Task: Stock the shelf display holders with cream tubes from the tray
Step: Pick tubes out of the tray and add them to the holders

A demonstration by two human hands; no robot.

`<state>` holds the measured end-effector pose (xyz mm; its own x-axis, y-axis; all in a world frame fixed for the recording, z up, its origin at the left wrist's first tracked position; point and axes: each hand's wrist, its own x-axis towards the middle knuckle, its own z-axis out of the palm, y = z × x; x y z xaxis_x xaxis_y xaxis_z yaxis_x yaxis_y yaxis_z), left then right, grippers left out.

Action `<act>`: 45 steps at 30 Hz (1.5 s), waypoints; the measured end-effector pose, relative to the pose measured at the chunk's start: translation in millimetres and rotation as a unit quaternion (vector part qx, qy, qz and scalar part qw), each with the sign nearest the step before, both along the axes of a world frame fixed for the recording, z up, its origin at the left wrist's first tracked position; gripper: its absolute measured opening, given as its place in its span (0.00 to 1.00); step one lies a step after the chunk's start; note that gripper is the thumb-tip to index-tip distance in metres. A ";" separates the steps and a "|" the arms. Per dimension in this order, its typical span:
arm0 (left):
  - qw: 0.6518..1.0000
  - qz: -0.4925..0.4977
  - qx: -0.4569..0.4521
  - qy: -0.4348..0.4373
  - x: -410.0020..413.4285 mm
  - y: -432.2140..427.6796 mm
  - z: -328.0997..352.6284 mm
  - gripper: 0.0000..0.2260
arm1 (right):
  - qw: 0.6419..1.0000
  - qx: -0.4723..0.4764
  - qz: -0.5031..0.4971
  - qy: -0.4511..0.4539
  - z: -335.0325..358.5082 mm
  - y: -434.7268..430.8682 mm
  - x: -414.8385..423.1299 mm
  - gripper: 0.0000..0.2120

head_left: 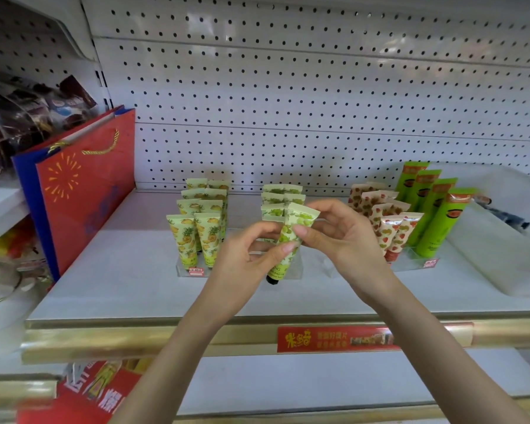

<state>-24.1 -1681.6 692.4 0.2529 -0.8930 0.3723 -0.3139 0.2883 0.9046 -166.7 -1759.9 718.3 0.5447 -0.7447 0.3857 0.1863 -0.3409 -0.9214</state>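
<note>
Both hands hold one green grape-print cream tube cap-down over the front of the middle clear holder. My left hand pinches its lower body. My right hand pinches it just below the flat crimped end. Behind it stand several more grape tubes. A holder of pineapple-print tubes stands to the left. Strawberry-print tubes and plain green tubes fill holders to the right. The white tray lies at the far right with one dark tube in it.
A red gift bag with a gold cord leans at the shelf's left end. White pegboard backs the shelf. A gold rail with a red label runs along the front edge. Packaged goods crowd the left.
</note>
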 end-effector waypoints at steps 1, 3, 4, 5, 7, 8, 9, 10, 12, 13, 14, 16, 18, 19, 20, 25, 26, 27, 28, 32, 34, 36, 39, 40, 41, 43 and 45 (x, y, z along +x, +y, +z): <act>1.000 0.010 0.012 -0.010 0.8 2.1 -0.1 0.10 | 1.000 0.000 -0.002 -0.002 0.2 -1.6 -0.9 0.12; 0.995 0.042 0.045 -0.075 5.2 7.3 -2.7 0.14 | 1.000 0.000 -0.016 -0.008 0.8 -6.6 -3.0 0.10; 0.987 0.056 0.065 -0.134 8.0 10.6 -4.9 0.18 | 1.000 -0.003 -0.026 -0.008 1.0 -10.5 -4.0 0.10; 0.974 0.064 0.085 -0.199 10.6 14.6 -7.2 0.22 | 0.999 -0.013 -0.035 -0.003 1.0 -14.2 -5.0 0.11; 0.940 0.062 0.122 -0.314 13.7 22.9 -10.4 0.28 | 0.998 -0.038 -0.056 0.017 -0.8 -22.1 -6.1 0.12; 0.923 0.057 0.136 -0.357 13.8 26.5 -11.9 0.30 | 0.996 -0.046 -0.066 0.027 -3.0 -25.8 -6.1 0.12; 0.907 0.052 0.147 -0.392 13.4 29.0 -13.6 0.33 | 0.995 -0.052 -0.073 0.035 -5.4 -28.7 -6.0 0.13; 0.892 0.048 0.158 -0.420 12.8 31.2 -15.4 0.35 | 0.994 -0.056 -0.079 0.042 -8.3 -31.4 -5.5 0.13; 0.876 0.045 0.183 -0.443 11.8 33.2 -18.9 0.34 | 0.993 -0.063 -0.079 0.057 -12.9 -35.2 -3.2 0.14; 0.872 0.044 0.193 -0.447 11.6 34.1 -20.7 0.34 | 0.993 -0.065 -0.076 0.064 -15.2 -36.5 -1.7 0.14; 0.867 0.043 0.200 -0.454 11.4 35.2 -21.8 0.34 | 0.993 -0.067 -0.074 0.069 -17.8 -37.9 -0.3 0.15; 0.849 0.045 0.204 -0.485 11.6 37.5 -24.4 0.36 | 0.992 -0.065 -0.075 0.079 -22.7 -40.4 2.0 0.14; 0.838 0.049 0.206 -0.503 12.2 38.8 -28.2 0.39 | 0.992 -0.061 -0.073 0.088 -27.5 -41.9 3.0 0.13; 0.836 0.051 0.207 -0.506 12.1 39.1 -28.9 0.41 | 0.991 -0.060 -0.071 0.092 -29.6 -41.8 3.3 0.13; 0.835 0.051 0.211 -0.506 12.5 39.6 -30.1 0.41 | 0.991 -0.061 -0.070 0.095 -31.7 -41.8 3.8 0.13; 0.836 0.040 0.236 -0.493 12.6 40.0 -32.5 0.38 | 0.988 -0.071 -0.079 0.111 -36.6 -40.2 5.6 0.13; 0.836 0.039 0.243 -0.491 12.4 40.3 -32.0 0.37 | 0.988 -0.069 -0.078 0.112 -37.6 -40.1 5.8 0.13; 0.835 0.038 0.247 -0.490 12.4 40.1 -31.8 0.37 | 0.988 -0.067 -0.077 0.113 -38.3 -39.9 6.1 0.13; 0.835 0.039 0.248 -0.490 11.8 40.2 -30.4 0.36 | 0.988 -0.065 -0.077 0.113 -39.0 -39.6 6.3 0.13; 0.835 0.040 0.255 -0.486 11.0 40.1 -27.2 0.35 | 0.987 -0.064 -0.081 0.124 -41.4 -40.1 6.3 0.10; 0.833 0.040 0.257 -0.488 11.0 39.9 -26.2 0.35 | 0.986 -0.064 -0.083 0.129 -41.4 -40.1 5.3 0.11; 0.833 0.039 0.258 -0.487 11.1 39.8 -25.3 0.35 | 0.986 -0.065 -0.085 0.131 -40.9 -39.9 4.6 0.11; 0.833 0.038 0.257 -0.488 11.7 40.2 -23.8 0.35 | 0.985 -0.068 -0.089 0.135 -40.0 -40.1 4.3 0.11; 0.834 0.037 0.255 -0.488 11.8 40.7 -22.9 0.35 | 0.984 -0.069 -0.091 0.138 -40.0 -40.1 4.1 0.11; 0.835 0.035 0.254 -0.486 12.0 41.4 -22.0 0.35 | 0.983 -0.069 -0.093 0.142 -40.0 -40.0 3.6 0.12; 0.837 0.032 0.253 -0.484 12.4 43.4 -20.2 0.35 | 0.982 -0.065 -0.099 0.146 -40.7 -39.5 2.2 0.12; 0.838 0.028 0.247 -0.485 13.0 44.7 -18.8 0.35 | 0.980 -0.067 -0.109 0.150 -40.7 -38.0 0.2 0.12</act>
